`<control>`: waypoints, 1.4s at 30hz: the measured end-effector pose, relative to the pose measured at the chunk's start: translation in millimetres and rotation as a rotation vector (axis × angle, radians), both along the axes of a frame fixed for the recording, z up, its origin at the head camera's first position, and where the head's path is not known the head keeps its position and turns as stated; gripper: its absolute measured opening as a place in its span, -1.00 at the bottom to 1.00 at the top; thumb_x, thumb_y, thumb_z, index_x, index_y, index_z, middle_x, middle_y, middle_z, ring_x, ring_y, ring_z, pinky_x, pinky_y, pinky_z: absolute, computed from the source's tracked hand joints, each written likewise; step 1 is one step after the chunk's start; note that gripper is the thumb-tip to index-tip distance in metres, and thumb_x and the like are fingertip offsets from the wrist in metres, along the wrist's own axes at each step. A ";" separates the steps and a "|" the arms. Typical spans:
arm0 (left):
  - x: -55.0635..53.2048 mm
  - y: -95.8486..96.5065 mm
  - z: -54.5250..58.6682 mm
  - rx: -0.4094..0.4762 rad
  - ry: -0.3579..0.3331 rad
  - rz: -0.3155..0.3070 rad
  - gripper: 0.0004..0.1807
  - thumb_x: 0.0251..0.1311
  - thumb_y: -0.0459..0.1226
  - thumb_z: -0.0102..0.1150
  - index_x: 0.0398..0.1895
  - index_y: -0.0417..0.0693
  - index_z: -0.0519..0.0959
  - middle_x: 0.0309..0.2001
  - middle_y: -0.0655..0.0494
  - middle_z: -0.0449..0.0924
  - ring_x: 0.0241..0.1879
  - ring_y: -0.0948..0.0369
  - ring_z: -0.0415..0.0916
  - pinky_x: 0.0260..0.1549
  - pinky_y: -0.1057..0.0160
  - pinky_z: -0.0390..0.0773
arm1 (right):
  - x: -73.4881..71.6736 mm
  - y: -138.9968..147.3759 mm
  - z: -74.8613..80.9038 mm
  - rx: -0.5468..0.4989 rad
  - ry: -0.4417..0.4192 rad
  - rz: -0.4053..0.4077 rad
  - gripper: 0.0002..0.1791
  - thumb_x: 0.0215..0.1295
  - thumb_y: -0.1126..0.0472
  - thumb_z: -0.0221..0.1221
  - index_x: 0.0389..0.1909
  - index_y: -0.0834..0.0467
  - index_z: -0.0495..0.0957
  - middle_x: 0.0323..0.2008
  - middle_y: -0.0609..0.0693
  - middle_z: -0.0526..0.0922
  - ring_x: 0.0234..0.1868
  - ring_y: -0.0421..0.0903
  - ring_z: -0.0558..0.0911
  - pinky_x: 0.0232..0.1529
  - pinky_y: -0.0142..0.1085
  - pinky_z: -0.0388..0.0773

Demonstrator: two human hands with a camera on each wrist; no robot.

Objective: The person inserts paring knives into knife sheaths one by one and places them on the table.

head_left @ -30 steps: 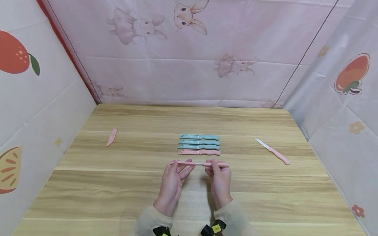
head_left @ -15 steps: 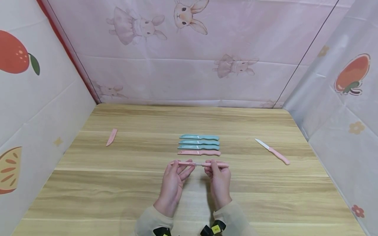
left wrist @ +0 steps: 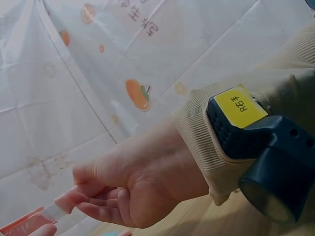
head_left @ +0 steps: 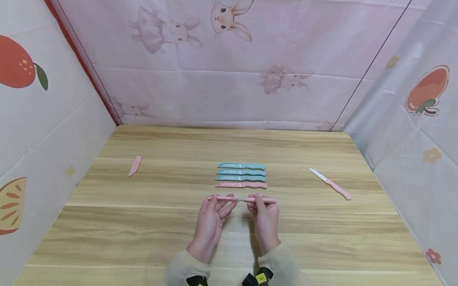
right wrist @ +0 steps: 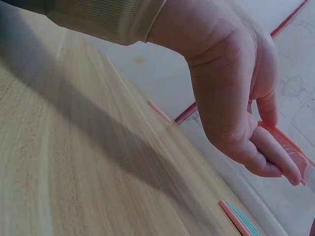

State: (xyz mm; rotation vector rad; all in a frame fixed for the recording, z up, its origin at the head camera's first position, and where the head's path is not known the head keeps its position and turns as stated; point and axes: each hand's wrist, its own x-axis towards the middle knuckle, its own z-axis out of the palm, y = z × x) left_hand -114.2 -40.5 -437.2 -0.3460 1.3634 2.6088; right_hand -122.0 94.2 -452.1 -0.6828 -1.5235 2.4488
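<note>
My left hand [head_left: 210, 226] pinches a pink blade sheath [head_left: 225, 198] between thumb and fingers, some fingers extended below it. The right hand [head_left: 267, 224] grips the pink handle [head_left: 270, 200] of a paring knife, level with the sheath. The blade is partly inside the sheath, and a short bare stretch of blade [head_left: 240, 199] shows between the hands. In the left wrist view the blade [left wrist: 52, 212] enters the sheath, the right hand [left wrist: 142, 182] curled behind it. The right wrist view has the left hand [right wrist: 226, 88] holding the sheath [right wrist: 288, 147]; the knife handle is out of sight there.
Beyond the hands lie several sheathed knives in a row: teal ones [head_left: 252, 172] and a pink one [head_left: 254, 185]. An unsheathed pink knife [head_left: 336, 187] lies right, and a loose pink sheath [head_left: 135, 166] left. Printed cloth walls [head_left: 229, 99] surround the wooden table [head_left: 125, 238].
The right hand has shifted very slightly left with the knife, and the left hand very slightly right with the sheath. The bare blade between them looks marginally shorter.
</note>
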 end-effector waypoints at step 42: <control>2.1 1.8 2.1 -0.033 -0.011 -0.018 -0.67 0.47 -0.06 -0.35 -0.10 -0.18 0.17 0.12 -0.35 0.41 -0.05 0.00 0.55 0.12 0.02 0.36 | 1.2 -4.2 -0.8 0.023 0.002 -0.016 -0.82 0.36 0.30 0.05 -0.40 0.32 0.50 -0.46 0.06 0.66 -0.56 -0.22 0.58 -0.42 -0.39 0.60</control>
